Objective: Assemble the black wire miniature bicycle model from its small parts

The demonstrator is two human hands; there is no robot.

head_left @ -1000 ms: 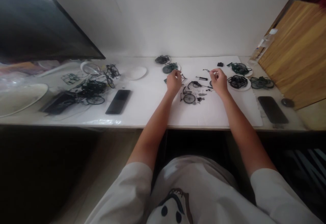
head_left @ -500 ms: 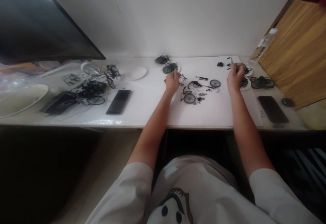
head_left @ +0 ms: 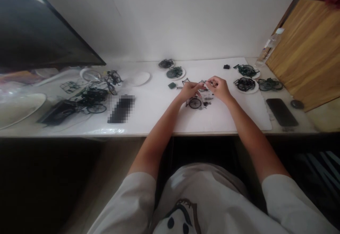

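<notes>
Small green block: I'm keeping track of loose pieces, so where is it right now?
In the head view, the small green block lies left of the left hand and slightly beyond it, on the near side of a small white plate.

Your view is rather dim and greyish. A white reflection crosses the top of the dark screen [head_left: 45,32], and some glare shines near the front edge of the table [head_left: 148,117]; under it, the shadow is almost black. Toward the left border everything looks stretched and smeared, coarse pixels cover the left phone [head_left: 120,110], and the small parts [head_left: 208,99] appear too soft for you to distinguish.
</notes>
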